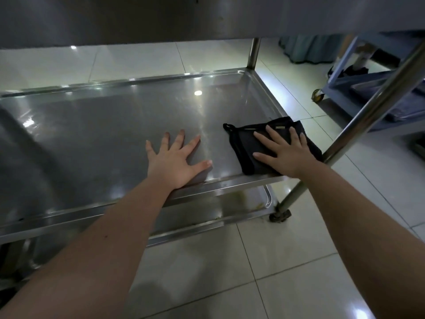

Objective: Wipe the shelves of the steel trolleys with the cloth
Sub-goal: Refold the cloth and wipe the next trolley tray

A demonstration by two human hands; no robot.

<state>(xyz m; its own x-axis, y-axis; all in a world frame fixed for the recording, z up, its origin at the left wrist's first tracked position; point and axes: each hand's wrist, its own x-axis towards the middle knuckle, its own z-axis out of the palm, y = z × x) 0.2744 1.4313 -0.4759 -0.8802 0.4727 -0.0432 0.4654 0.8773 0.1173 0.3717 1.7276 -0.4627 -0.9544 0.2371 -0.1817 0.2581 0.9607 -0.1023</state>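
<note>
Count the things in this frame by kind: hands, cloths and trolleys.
Bare hands: 2, the left hand and the right hand, both flat
Black folded cloth: 1
Shiny steel trolley: 1
Pale blue wheeled trolley, in the background: 1
Total: 5

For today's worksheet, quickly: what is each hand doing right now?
Left hand: open, flat on the steel shelf.
Right hand: open, pressing the black cloth.
</note>
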